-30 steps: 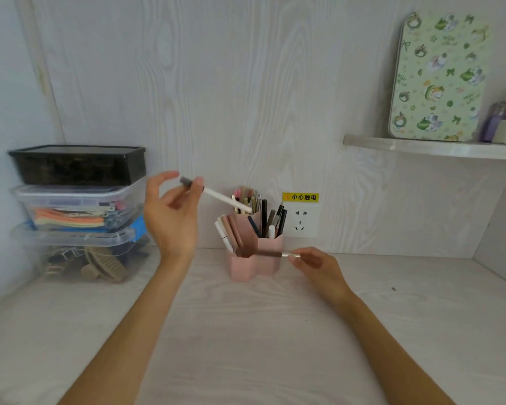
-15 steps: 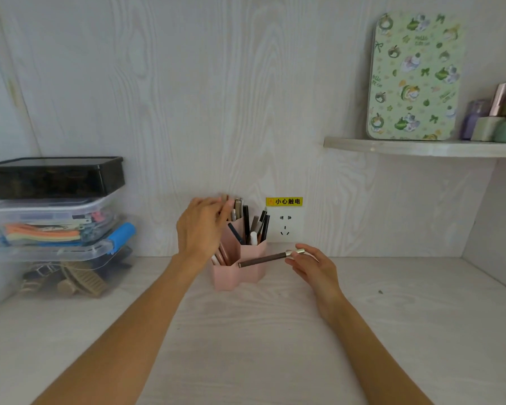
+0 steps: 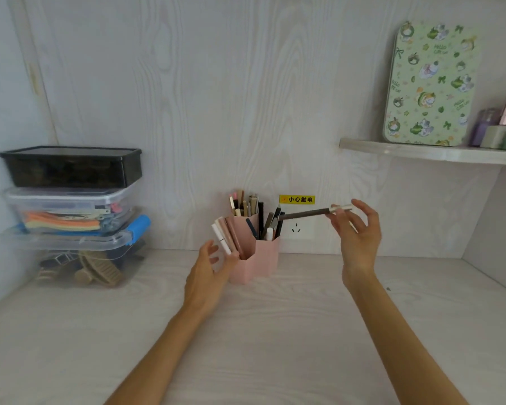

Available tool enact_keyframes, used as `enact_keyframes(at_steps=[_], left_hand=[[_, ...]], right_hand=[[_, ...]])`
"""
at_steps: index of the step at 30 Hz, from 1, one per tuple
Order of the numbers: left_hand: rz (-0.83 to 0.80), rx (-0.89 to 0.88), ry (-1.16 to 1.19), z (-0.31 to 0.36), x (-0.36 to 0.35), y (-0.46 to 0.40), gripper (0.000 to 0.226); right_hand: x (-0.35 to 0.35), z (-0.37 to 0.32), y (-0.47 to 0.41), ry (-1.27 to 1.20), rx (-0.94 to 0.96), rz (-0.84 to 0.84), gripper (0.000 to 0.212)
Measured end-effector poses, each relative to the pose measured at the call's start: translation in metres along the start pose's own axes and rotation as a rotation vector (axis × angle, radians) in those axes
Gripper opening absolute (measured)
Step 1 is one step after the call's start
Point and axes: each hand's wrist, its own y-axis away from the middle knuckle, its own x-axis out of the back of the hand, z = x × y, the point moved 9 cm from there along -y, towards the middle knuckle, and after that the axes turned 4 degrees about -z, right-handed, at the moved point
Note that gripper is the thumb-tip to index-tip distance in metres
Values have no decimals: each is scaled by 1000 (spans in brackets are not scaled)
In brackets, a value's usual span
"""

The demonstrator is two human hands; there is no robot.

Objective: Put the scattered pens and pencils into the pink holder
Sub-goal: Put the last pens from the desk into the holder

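Observation:
The pink holder (image 3: 265, 257) stands on the desk against the back wall, with several pens and pencils (image 3: 247, 204) upright in its compartments. My right hand (image 3: 358, 238) is raised to the holder's right and pinches a dark brown pen with a silver cap (image 3: 307, 213), held nearly level; its tip points left over the holder's right compartment. My left hand (image 3: 209, 270) is low at the holder's left side, fingers apart and holding nothing, close to the pale pens (image 3: 225, 236) leaning out of the left compartment.
Stacked plastic storage boxes (image 3: 70, 206) fill the left back corner. A wall socket (image 3: 297, 229) with a yellow warning label sits behind the holder. A shelf (image 3: 433, 153) at upper right carries a green patterned tin and small bottles.
My left hand has let go of the white pen at the holder and dropped to its left side, open. My right hand has lifted the brown pen from desk level up beside the holder.

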Motion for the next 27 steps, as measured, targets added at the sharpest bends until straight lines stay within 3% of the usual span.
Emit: enact_keyframes(at_steps=[6,10,14,19,21,24,27], left_hand=[[-71,-2,36,-6,-14,-1,26],[-53,2,14,-4,-12,0,30],[-51,-2,42,-4,-11,2,35],[-62,-21,38,0,-11,4,37],[-72,-29,20,-1,-12,3,40],[-51,-30,-52,-1,-11,3,59],[-17,-24,-141,0,-9,4,87]], right_hand=[[-76,-55,-4,358,312,-200,19],[-123,-29,6,920,436,-402,17],[-131,-3,8,1279,597,-476,15],[-117,11,13,1280,668,-531,23],[-100,15,14,1146,560,-497,30],[-58,45,19,786,118,-320,53],[-54,103,43,675,-353,-500,78]])
